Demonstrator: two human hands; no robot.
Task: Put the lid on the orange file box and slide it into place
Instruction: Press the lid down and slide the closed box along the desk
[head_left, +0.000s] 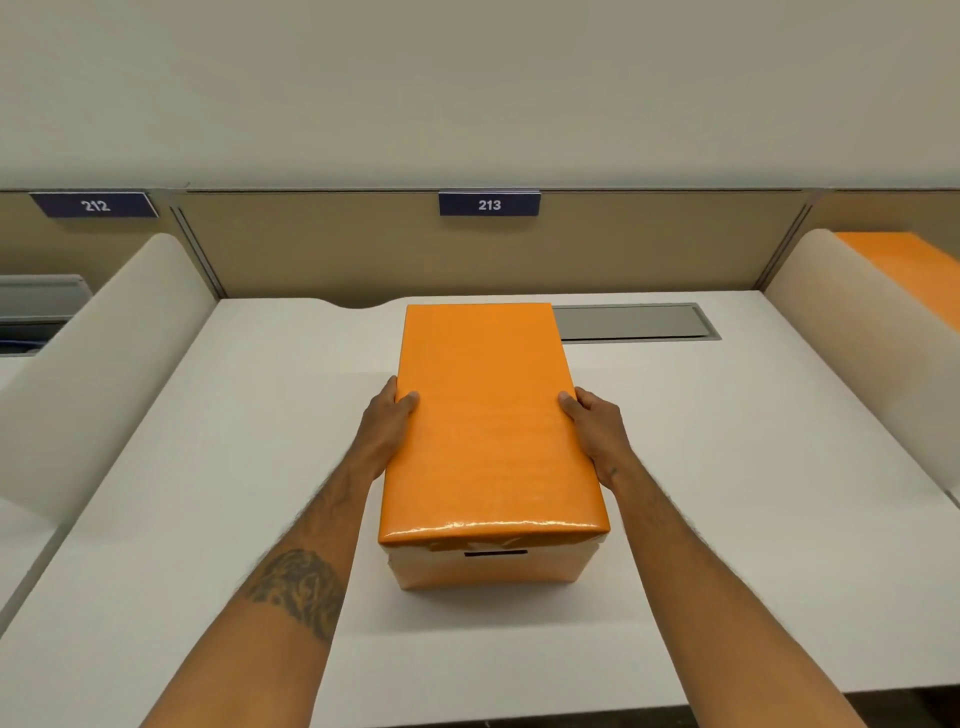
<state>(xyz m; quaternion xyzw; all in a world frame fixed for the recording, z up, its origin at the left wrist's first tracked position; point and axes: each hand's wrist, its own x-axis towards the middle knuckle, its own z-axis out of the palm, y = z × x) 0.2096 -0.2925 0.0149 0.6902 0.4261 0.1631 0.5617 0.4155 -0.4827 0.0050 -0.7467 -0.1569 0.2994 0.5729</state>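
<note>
Lid (485, 415) on orange file box (491, 569); left hand (387, 426), right hand (597, 431) grip clasping lid edges, fingers mostly hidden.

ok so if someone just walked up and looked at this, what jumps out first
The bright orange file box with its lid on, standing mid-desk on the white desk, with the left hand and right hand gripping its long sides. Next, the dark 213 sign on the partition straight behind it, and another orange box at the far right.

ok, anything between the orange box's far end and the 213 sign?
Head view: past the orange file box only a bare strip of desk, then plain tan partition up to the 213 sign.
</note>
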